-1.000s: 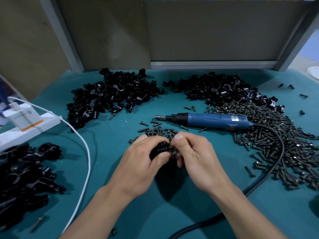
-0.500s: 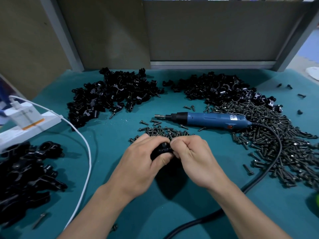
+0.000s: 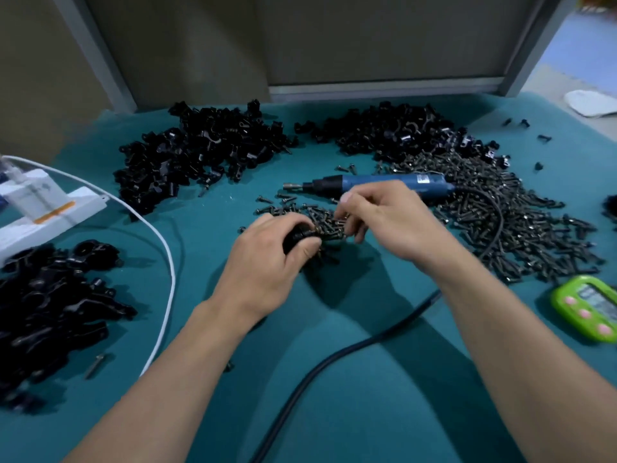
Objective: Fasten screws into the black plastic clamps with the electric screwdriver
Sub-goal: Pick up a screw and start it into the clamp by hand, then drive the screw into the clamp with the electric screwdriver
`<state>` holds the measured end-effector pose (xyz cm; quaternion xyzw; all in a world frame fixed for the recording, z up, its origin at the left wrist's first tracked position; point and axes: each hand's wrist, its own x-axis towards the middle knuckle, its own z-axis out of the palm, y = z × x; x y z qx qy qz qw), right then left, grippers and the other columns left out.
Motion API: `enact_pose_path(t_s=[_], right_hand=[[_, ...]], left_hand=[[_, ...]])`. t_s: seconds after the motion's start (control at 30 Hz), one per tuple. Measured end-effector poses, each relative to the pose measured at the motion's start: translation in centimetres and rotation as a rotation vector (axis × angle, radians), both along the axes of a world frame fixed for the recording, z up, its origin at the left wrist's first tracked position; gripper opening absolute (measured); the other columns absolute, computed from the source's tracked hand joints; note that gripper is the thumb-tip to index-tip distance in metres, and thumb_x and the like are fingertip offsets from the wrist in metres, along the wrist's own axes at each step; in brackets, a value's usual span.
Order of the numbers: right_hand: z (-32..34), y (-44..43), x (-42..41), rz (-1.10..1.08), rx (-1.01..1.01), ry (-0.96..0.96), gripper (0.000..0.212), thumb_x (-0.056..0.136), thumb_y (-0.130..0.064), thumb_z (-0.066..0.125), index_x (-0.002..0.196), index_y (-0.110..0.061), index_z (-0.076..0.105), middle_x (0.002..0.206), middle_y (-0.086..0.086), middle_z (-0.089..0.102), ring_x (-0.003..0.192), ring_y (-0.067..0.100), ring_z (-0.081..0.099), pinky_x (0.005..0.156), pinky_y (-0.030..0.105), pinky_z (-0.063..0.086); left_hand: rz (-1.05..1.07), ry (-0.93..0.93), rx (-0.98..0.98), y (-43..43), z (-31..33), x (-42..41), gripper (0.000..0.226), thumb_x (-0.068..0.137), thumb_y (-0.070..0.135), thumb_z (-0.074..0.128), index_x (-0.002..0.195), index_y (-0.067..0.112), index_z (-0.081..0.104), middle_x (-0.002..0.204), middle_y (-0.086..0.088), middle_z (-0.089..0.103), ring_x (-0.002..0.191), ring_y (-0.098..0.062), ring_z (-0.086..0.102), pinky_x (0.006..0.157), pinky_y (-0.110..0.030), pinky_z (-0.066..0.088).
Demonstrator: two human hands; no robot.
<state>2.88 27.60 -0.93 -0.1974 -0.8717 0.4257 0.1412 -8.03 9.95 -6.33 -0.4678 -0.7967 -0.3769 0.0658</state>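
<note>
Left hand (image 3: 263,262): fingers and thumb curled round one black clamp (image 3: 295,237), near the middle of the teal surface (image 3: 334,412).
Right hand (image 3: 390,222): at 3 o'clock of the clamp, fingers curled down into the small screw heap (image 3: 322,223). Whether a screw is pinched cannot be told.
Electric screwdriver (image 3: 384,185): blue, lying flat at 12 o'clock of the right hand and partly hidden by it, bit pointing to 9 o'clock.
Black cord (image 3: 334,355): loops from the screwdriver's rear round to 6 o'clock.
Large screw heap (image 3: 500,222): at 3 o'clock.
Clamp heaps: one at 11 o'clock (image 3: 200,152), one at 1 o'clock (image 3: 394,135), one at 8 o'clock (image 3: 43,295).
White power strip (image 3: 43,208): at 9 o'clock, with a white cable (image 3: 167,262).
Green timer (image 3: 587,309): at 4 o'clock.
</note>
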Motion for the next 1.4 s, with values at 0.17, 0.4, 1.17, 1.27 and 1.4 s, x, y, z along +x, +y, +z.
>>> enact_pose_path(t_s=[0.17, 0.4, 1.17, 1.27, 1.4], right_hand=[[3.3, 2.1, 5.2, 0.050, 0.205, -0.247, 0.013, 0.098, -0.029, 0.066, 0.090, -0.028, 0.076, 0.078, -0.010, 0.077, 0.074, 0.006, 0.072, 0.075, 0.025, 0.058], [3.0, 0.6, 17.4, -0.034, 0.351, -0.564, 0.011, 0.079, -0.034, 0.080, 0.079, -0.039, 0.070, 0.077, -0.030, 0.070, 0.070, -0.009, 0.064, 0.063, 0.013, 0.048], [-1.9, -2.9, 6.0, -0.133, 0.255, -0.173, 0.016, 0.092, -0.016, 0.067, 0.088, -0.031, 0.072, 0.072, -0.010, 0.073, 0.060, 0.006, 0.058, 0.060, 0.023, 0.047], [-2.9, -3.2, 0.8, -0.060, 0.318, -0.187, 0.023, 0.091, -0.010, 0.062, 0.093, -0.026, 0.077, 0.081, 0.002, 0.074, 0.077, 0.025, 0.065, 0.069, 0.031, 0.053], [-4.2, -2.2, -2.1, -0.100, 0.212, -0.092, 0.022, 0.088, -0.010, 0.071, 0.087, -0.030, 0.081, 0.074, -0.015, 0.072, 0.068, 0.002, 0.067, 0.056, 0.010, 0.049]], left_hand=[[0.028, 0.079, -0.030, -0.7, 0.6, 1.4, 0.024, 0.097, 0.050, 0.055, 0.107, 0.031, 0.066, 0.082, 0.033, 0.043, 0.082, -0.003, 0.037, 0.068, -0.028, 0.033], [-0.108, 0.088, -0.078, 0.2, 1.4, 5.7, 0.029, 0.091, 0.054, 0.053, 0.102, 0.033, 0.069, 0.077, 0.031, 0.044, 0.077, -0.003, 0.038, 0.071, -0.031, 0.034], [0.075, -0.252, -0.037, 1.3, -0.4, 3.5, 0.014, 0.099, 0.044, 0.060, 0.091, 0.036, 0.068, 0.078, 0.018, 0.067, 0.074, -0.001, 0.060, 0.066, -0.029, 0.046], [0.181, -0.292, -0.004, 1.0, -1.0, 1.3, 0.010, 0.100, 0.043, 0.060, 0.094, 0.039, 0.067, 0.079, 0.017, 0.066, 0.077, 0.000, 0.059, 0.062, -0.018, 0.040], [0.227, -0.363, 0.021, 1.2, -1.7, -0.3, 0.014, 0.102, 0.041, 0.058, 0.100, 0.033, 0.070, 0.081, 0.015, 0.068, 0.080, -0.010, 0.063, 0.065, -0.029, 0.041]])
